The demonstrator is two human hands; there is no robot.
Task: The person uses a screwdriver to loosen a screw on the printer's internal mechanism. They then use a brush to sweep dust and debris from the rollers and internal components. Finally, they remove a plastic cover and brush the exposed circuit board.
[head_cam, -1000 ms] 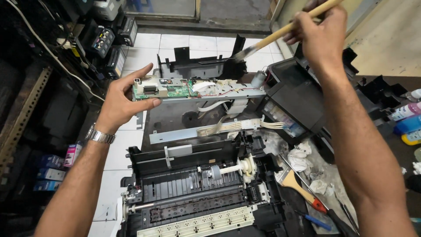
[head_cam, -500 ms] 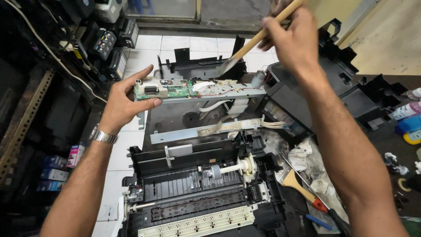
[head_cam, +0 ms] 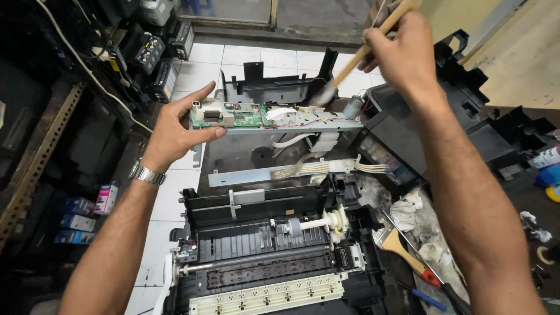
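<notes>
The metal rail with its green circuit board [head_cam: 233,118] is held up over the opened printer [head_cam: 268,256], its left end pinched between left hand [head_cam: 175,131] thumb and fingers. The brush [head_cam: 344,67] is gripped by the right hand's [head_cam: 402,55] curled fingers; light strokes away from the ribbon cables seem advisable.

white tiled floor [head_cam: 175,192], opened printer chassis [head_cam: 268,256], black cover [head_cam: 274,87]

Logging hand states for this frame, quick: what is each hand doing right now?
Left hand: closed on the end of the metal rail with the green circuit board.
Right hand: closed on the wooden-handled brush.
</notes>
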